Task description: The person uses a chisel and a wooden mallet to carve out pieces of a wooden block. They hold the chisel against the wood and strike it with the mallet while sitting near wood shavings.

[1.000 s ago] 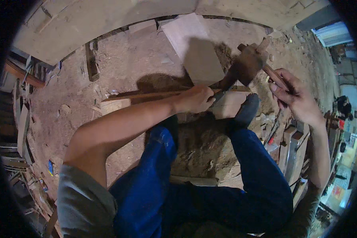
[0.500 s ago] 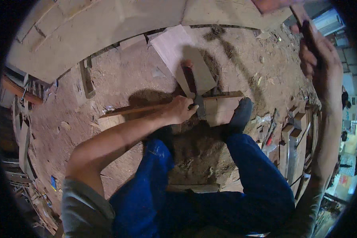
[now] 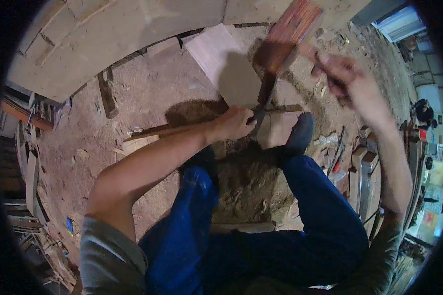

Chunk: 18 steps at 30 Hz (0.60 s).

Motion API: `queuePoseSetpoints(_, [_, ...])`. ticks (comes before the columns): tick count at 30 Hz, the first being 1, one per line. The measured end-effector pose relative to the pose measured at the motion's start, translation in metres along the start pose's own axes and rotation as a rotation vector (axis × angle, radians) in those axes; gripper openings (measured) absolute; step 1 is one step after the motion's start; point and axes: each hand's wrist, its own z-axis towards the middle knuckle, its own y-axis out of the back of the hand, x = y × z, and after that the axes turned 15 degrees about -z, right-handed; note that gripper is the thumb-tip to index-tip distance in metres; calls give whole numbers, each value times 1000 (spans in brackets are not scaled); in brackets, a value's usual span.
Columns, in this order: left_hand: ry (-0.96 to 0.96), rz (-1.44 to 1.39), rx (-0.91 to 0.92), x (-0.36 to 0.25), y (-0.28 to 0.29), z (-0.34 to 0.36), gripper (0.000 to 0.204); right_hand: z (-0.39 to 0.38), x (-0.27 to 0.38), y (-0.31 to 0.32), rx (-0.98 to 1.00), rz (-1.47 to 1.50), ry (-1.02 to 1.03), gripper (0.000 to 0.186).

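My left hand (image 3: 236,123) is closed around the lower part of a chisel (image 3: 267,89), its dark handle leaning up and away. The chisel stands over a long narrow wooden board (image 3: 167,130) lying crosswise between my feet; its cutting edge is hidden. My right hand (image 3: 342,76), smeared by motion, grips the handle of a reddish wooden mallet (image 3: 295,32). The mallet head is at the top end of the chisel handle; I cannot tell whether they touch. A pale wood block (image 3: 279,130) lies beside the chisel, with my right foot against it.
A flat pale board (image 3: 221,51) lies beyond the chisel on the dusty ground (image 3: 88,157). Large timber (image 3: 147,22) spans the far side. Stacked wood pieces (image 3: 364,172) stand at the right, and more scrap lumber (image 3: 32,182) lies at the left.
My right hand has swung the mallet down and leftward from the upper right to the chisel's handle. The chisel and my left hand have shifted slightly right, the handle now tilting right.
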Motion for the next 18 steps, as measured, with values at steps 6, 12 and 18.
queuePoseSetpoints(6, [56, 23, 38, -18, 7, 0, 26, 27, 11, 66, -513, -383, 449, 39])
queuePoseSetpoints(12, [0, -73, 68, -16, -8, 13, 26, 14, 64, 54, -905, 114, 167, 40])
queuePoseSetpoints(18, [97, -63, 53, -22, -2, 9, 27, 35, -28, 19, -577, -429, 314, 36])
